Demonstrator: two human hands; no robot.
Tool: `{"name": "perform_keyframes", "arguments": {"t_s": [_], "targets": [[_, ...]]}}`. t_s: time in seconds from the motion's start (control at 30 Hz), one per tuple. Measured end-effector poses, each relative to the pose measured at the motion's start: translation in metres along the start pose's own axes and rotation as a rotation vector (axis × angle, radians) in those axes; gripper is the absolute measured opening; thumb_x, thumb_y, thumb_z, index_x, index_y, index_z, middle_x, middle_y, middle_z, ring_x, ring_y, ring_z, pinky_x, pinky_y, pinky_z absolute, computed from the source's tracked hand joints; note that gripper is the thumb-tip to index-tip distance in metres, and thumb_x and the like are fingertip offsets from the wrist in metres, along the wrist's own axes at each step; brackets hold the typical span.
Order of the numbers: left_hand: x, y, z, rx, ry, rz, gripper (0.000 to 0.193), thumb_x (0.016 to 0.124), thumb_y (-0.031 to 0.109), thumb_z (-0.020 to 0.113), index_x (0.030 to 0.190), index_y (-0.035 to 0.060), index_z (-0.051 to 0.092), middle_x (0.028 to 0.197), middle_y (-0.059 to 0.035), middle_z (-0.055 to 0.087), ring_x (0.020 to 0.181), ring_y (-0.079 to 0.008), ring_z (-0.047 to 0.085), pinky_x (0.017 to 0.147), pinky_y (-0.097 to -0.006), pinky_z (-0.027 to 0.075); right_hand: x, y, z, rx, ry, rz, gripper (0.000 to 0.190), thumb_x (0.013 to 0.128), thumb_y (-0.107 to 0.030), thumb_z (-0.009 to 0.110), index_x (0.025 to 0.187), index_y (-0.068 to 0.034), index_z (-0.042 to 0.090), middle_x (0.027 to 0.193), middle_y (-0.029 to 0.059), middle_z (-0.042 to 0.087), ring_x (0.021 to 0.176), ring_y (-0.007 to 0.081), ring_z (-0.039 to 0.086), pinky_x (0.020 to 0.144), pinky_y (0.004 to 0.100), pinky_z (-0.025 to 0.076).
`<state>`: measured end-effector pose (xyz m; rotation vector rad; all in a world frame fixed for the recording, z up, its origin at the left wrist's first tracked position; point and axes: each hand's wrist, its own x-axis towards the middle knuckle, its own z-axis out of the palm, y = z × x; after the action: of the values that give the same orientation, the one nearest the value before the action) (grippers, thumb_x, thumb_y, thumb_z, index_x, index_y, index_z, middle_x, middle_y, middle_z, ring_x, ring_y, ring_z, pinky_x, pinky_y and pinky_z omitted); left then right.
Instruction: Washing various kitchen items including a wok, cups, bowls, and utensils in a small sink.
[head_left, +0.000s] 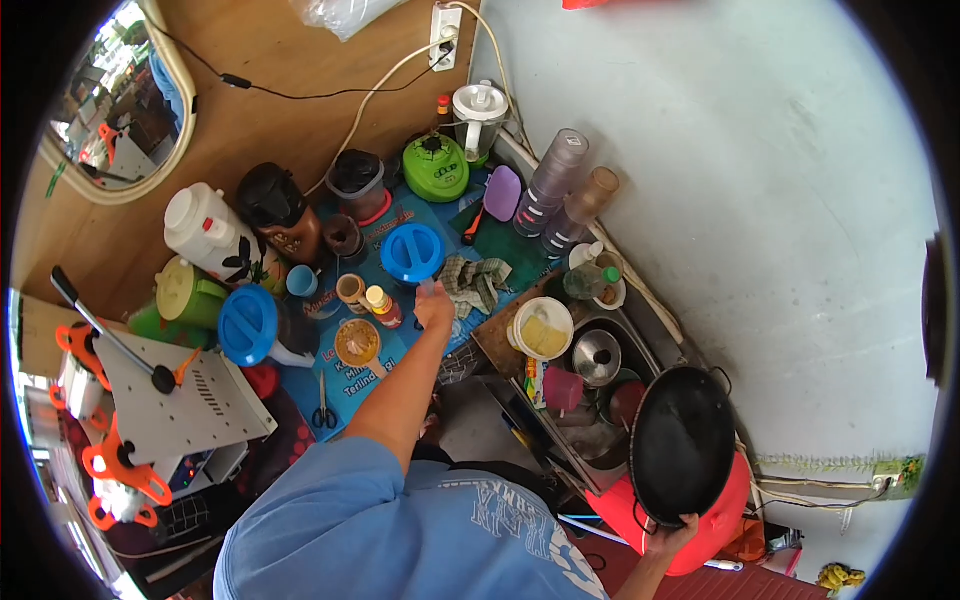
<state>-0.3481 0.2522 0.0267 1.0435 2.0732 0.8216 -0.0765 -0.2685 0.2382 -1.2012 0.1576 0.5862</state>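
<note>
My left hand (435, 307) is closed around the handle of a pitcher with a blue lid (412, 253), which stands on the blue printed table cover (390, 351). A checked cloth (474, 285) lies just right of that hand. To its left are a small bottle with a cream cap (385, 306) and a plastic measuring cup (358, 343) with something tan inside. At lower right, my right hand (671, 534) grips the near rim of a black wok (684, 446). The wok is tilted, with loop handles at its edge, above a red plastic container (720, 517).
A sink (600, 450) holds a metal lid (597, 358) and a pink cup (562, 388). A white tub (541, 328) stands beside it. Stacked plastic cups (553, 184) and a green blender base (436, 169) line the back. Left are another blue-lidded pitcher (249, 325), scissors (324, 412) and a cup sealer (180, 397).
</note>
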Motion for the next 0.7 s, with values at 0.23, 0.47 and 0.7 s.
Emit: {"name": "perform_keyframes", "arguments": {"t_s": [0.23, 0.47, 0.7], "targets": [[0.007, 0.019, 0.022, -0.102, 0.025, 0.027, 0.045, 0.089, 0.035, 0.059, 0.118, -0.0006, 0.057, 0.113, -0.0243, 0.062, 0.105, -0.0393, 0.06, 0.088, -0.0444, 0.048, -0.01, 0.007, 0.058, 0.059, 0.233, -0.121, 0.025, 0.066, -0.022, 0.055, 0.087, -0.009, 0.058, 0.074, 0.0045, 0.063, 0.045, 0.0216, 0.056, 0.032, 0.0278, 0.042], [0.058, 0.054, 0.045, -0.14, -0.079, -0.145, 0.044, 0.09, 0.032, 0.06, 0.115, -0.0036, 0.057, 0.111, -0.0242, 0.063, 0.101, -0.0365, 0.062, 0.086, -0.0417, 0.049, -0.025, 0.009, 0.098, 0.135, 0.318, -0.216, 0.02, 0.065, -0.023, 0.056, 0.08, -0.01, 0.054, 0.066, 0.0039, 0.058, 0.039, 0.0205, 0.048, 0.032, 0.0283, 0.033], [0.097, 0.074, 0.047, -0.208, 0.048, -0.085, 0.04, 0.089, 0.032, 0.061, 0.106, -0.0046, 0.059, 0.102, -0.0193, 0.067, 0.088, -0.034, 0.066, 0.077, -0.0409, 0.051, -0.013, 0.013, 0.052, 0.114, 0.161, -0.096, 0.064, 0.064, -0.014, 0.053, 0.128, -0.009, 0.05, 0.128, 0.0145, 0.055, 0.103, 0.0384, 0.063, 0.073, 0.0526, 0.061]]}}
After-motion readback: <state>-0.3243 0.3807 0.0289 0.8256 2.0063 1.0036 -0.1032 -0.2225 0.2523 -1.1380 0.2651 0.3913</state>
